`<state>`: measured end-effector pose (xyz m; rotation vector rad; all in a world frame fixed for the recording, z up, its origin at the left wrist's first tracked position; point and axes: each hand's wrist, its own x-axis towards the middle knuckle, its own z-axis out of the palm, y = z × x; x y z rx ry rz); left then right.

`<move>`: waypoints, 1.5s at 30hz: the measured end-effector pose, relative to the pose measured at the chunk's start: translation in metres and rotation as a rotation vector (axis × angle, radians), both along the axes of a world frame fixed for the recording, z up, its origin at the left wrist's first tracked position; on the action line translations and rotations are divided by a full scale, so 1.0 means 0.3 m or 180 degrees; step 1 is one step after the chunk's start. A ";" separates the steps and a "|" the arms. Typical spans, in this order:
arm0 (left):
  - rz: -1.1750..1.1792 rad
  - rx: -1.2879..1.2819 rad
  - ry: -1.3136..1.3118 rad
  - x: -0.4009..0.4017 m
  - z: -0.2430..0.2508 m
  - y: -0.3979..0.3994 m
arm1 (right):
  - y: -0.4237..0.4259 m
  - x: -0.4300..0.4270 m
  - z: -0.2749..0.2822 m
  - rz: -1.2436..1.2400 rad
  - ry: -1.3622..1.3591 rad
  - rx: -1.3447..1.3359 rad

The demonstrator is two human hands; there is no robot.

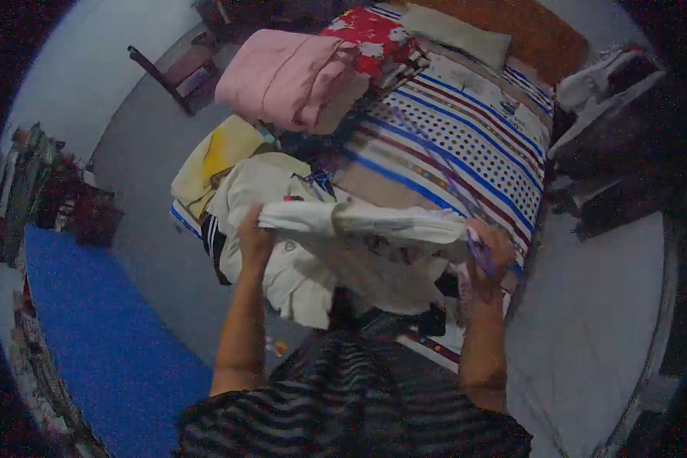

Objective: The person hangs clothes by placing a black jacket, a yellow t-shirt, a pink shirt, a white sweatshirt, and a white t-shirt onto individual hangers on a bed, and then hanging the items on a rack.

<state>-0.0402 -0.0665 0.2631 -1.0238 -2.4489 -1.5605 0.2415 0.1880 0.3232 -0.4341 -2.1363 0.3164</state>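
A whitish garment (372, 223) is stretched sideways between my two hands, its upper edge gathered into a band. Its left end is gripped in my left hand (256, 236). At the other end my right hand (488, 255) is closed on the cloth, with a purple strip, perhaps a hanger or cord, against the fingers. Below the band the cloth hangs down in front of my body. A heap of pale clothes (263, 177) lies behind and beside my left hand. Dim light blurs the details.
Ahead is a bed with a striped and dotted sheet (464, 131), a pillow (455, 37) and a folded pink quilt (280, 77). Yellow cloth (220, 151) lies at the heap's far side. A blue mat (109, 343) covers floor at the left; a wooden chair (177, 80) stands beyond.
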 end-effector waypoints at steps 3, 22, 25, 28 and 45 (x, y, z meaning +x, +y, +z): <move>0.0256 0.0839 0.1030 0.007 0.180 0.028 | -0.006 0.067 0.018 -0.0387 0.0117 0.0358; -0.2409 -0.3786 -0.0625 0.332 -0.676 -0.384 | -0.443 0.357 -0.728 0.0759 -0.2371 -0.1369; -0.1889 -0.3144 -0.1493 0.490 -0.557 -0.254 | -0.451 0.339 -0.689 0.0667 -0.2202 -0.1488; -0.1571 -0.3651 -0.1463 0.571 -0.480 -0.148 | -0.450 0.337 -0.689 0.0649 -0.2523 -0.1525; -0.0288 -0.1464 -0.2878 0.531 -0.748 -0.245 | -0.403 0.323 -0.612 -0.0076 -0.1090 -0.3177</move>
